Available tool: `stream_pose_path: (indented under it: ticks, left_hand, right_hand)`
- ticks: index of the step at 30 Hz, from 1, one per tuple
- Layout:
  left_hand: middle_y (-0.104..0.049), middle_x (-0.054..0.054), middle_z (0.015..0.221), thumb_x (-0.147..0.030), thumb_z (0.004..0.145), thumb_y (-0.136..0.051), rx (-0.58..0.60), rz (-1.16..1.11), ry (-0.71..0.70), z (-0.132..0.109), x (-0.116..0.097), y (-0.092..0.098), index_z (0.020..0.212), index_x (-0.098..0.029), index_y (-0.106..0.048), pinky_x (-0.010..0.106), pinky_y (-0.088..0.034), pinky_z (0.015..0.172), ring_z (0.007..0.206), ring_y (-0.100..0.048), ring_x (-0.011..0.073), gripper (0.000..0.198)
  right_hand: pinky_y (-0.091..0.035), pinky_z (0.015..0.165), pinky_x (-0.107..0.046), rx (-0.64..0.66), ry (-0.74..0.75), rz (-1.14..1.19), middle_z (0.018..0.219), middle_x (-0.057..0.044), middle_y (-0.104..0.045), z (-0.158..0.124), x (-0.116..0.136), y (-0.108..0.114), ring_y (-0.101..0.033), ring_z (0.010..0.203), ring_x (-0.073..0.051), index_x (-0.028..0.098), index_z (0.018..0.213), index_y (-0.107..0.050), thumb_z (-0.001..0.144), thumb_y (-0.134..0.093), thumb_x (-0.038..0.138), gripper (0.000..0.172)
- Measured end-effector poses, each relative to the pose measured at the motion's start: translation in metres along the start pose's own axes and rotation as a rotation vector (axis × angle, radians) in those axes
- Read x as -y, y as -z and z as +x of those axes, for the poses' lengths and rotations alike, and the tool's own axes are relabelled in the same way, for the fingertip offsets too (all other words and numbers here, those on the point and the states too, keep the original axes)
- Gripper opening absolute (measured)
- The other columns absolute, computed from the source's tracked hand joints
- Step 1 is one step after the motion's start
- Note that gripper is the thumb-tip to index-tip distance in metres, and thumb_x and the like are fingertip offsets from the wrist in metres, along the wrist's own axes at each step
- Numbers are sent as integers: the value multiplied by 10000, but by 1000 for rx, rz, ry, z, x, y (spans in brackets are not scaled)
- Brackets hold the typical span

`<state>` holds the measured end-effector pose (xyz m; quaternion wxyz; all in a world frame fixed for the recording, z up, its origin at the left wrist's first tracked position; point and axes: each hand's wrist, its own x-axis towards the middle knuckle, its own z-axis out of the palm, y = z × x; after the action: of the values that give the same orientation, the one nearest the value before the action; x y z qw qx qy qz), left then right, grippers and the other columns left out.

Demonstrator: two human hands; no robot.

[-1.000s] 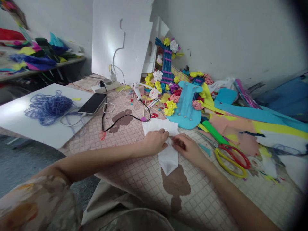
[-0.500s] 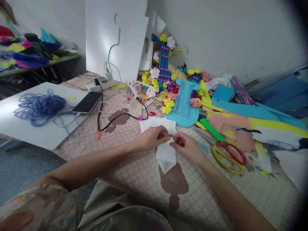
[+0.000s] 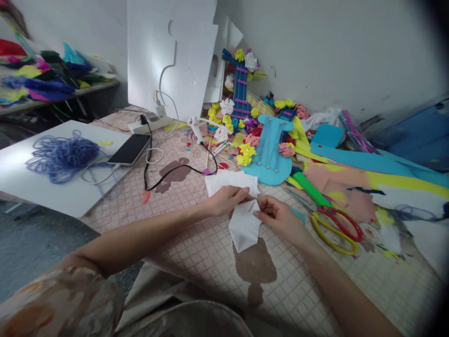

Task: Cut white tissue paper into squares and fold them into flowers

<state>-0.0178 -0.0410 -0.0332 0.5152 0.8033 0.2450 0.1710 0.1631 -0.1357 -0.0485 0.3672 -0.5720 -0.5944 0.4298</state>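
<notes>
Between my hands hangs a piece of white crepe paper (image 3: 243, 229), its top edge gathered and its lower end tapering to a point above the table. My left hand (image 3: 226, 200) pinches the paper's upper left part, thumb laid along the top. The fingertips of my right hand (image 3: 273, 213) are closed on the upper right edge. Just beyond my left hand, a second white paper sheet (image 3: 224, 179) lies flat on the table. Past it sits a light blue guitar-shaped cutout (image 3: 271, 164).
Scissors (image 3: 336, 229) with red and yellow handles lie to the right, near a green strip (image 3: 312, 189). A glue gun (image 3: 195, 130) with a black cord stands at the back. Leftward are a phone (image 3: 129, 150) and tangled purple yarn (image 3: 66, 154) on a white board (image 3: 66, 199).
The white paper between my hands is spread wider at the top. My right hand has shifted slightly right, and the left thumb now lies straighter along the edge.
</notes>
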Motion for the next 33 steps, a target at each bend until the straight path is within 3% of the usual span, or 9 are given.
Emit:
stream_pose_path:
  ticks: [6,12,22,29,33]
  left_hand:
    - [-518,-8,583,-395,870,-424,53,56,34,0,3,3,744,-109,-619,184,-324,474,529,-447,79,368]
    - [-565,2,629,-360,807,-541,23,-12,-32,2,13,-1,824,-97,-644,178,-328,493,553,-445,74,284]
    - [-590,2,636,-344,789,-568,-29,93,-74,3,16,-5,819,-114,-646,177,-324,499,550,-460,76,245]
    - [-589,-1,667,-299,782,-588,40,61,-100,2,15,-6,847,-109,-641,169,-334,521,585,-476,72,207]
    - [-546,-8,649,-376,820,-541,22,-3,-44,1,7,-3,875,-106,-634,171,-325,498,565,-438,67,291]
  right_hand:
    - [-423,615,-254,-10,-7,16,734,25,-514,-2,3,0,-510,683,-128,203,800,-500,782,-611,326,166]
    - [-418,624,-261,12,-16,42,751,13,-531,-2,3,0,-511,698,-134,198,826,-512,788,-608,325,164]
    - [-358,563,-233,-47,-11,-31,684,37,-435,-1,1,0,-437,639,-116,197,757,-480,800,-588,313,165]
    - [-355,553,-230,-34,-3,-29,703,29,-458,-2,5,-2,-438,638,-116,196,799,-500,812,-579,380,200]
    - [-337,511,-215,-154,-10,58,656,35,-477,-2,5,-3,-431,593,-104,196,775,-525,795,-604,376,198]
